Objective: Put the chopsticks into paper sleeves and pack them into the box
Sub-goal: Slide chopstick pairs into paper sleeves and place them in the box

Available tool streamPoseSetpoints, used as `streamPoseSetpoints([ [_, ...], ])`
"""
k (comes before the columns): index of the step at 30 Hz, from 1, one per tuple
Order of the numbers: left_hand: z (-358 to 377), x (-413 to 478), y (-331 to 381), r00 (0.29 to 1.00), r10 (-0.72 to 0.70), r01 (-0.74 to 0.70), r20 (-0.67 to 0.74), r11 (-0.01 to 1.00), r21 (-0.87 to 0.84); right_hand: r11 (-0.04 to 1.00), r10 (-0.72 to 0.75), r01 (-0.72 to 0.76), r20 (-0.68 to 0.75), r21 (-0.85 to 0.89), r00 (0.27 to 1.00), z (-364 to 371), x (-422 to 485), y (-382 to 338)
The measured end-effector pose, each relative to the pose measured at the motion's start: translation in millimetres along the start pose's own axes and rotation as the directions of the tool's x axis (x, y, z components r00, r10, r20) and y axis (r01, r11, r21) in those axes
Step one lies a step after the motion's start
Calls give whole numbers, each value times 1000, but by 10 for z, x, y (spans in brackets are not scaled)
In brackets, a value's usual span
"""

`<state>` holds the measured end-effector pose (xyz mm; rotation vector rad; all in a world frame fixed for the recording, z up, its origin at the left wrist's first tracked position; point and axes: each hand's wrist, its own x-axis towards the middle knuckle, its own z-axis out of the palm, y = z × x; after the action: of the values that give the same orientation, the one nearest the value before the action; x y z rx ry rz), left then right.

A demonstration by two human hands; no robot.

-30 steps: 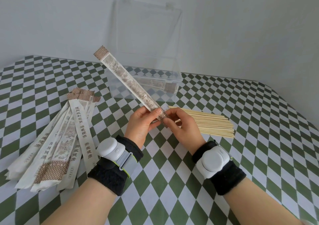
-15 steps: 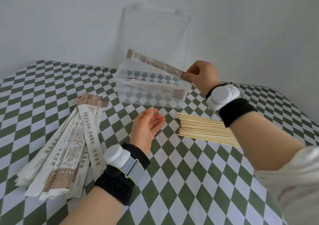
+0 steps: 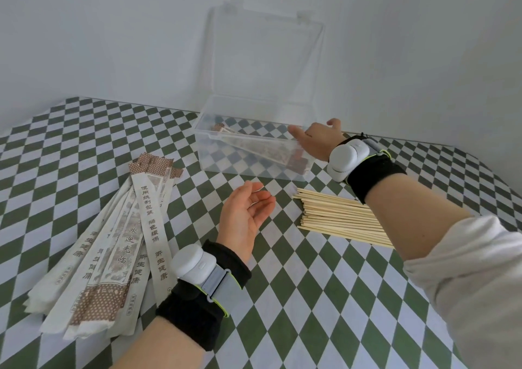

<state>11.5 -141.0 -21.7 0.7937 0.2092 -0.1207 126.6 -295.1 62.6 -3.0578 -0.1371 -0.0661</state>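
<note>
Paper sleeves (image 3: 125, 244) read, perhaps, 欢迎光临.

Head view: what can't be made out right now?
All in the head view:
- Box: count of sleeved pairs inside, blurred by its cloudy wall.
- Chopsticks: right ends hidden behind the right forearm.
- Right hand: whether it touches the box, unclear.
- Sleeves: count hidden by overlap.
</note>
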Motion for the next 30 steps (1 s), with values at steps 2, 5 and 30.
streamPoseSetpoints([
  [2, -2, 1, 8, 1000, -2, 2, 1, 1000, 0, 1000, -8, 8, -7, 15, 1000, 4, -16, -30],
  [5, -3, -5, 15, 1000, 1, -1, -6, 1000, 6, 986, 9, 4, -72, 168, 997, -106, -87, -44],
  [30, -359, -285, 906, 924, 356, -117, 140, -86, 989, 772, -81, 237, -280, 590, 957, 966, -1686, -85],
])
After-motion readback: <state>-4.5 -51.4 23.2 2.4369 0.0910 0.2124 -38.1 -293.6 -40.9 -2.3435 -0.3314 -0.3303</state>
